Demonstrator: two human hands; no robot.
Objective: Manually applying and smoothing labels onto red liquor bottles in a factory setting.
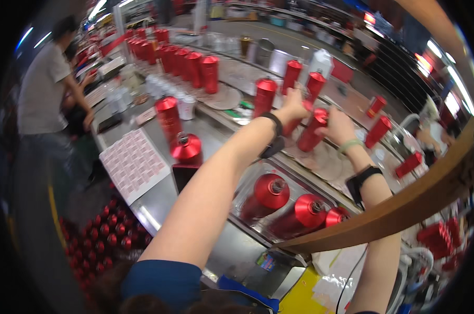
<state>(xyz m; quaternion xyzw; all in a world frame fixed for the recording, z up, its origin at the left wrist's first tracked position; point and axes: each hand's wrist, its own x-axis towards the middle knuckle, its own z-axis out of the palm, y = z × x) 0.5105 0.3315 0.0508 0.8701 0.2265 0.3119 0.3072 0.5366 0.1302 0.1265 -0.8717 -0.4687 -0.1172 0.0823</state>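
Both my arms reach out over a conveyor line of red metal bottles. My left hand (294,107) is closed at a red bottle (291,127), most of which lies behind the hand and wrist. My right hand (339,125) grips the upper right side of another red bottle (312,133), standing slightly tilted on a round pale disc. Just beyond my hands is a further red bottle (315,85). To the left of my left hand a red bottle (265,97) stands upright on the line. Motion blur softens the fingers.
Close below my arms, a clear tray (242,196) holds red bottles. A sheet of printed labels (135,162) lies at the left, near two more red bottles. A curved wooden bar (394,209) crosses the lower right. A person (46,89) stands at the far left.
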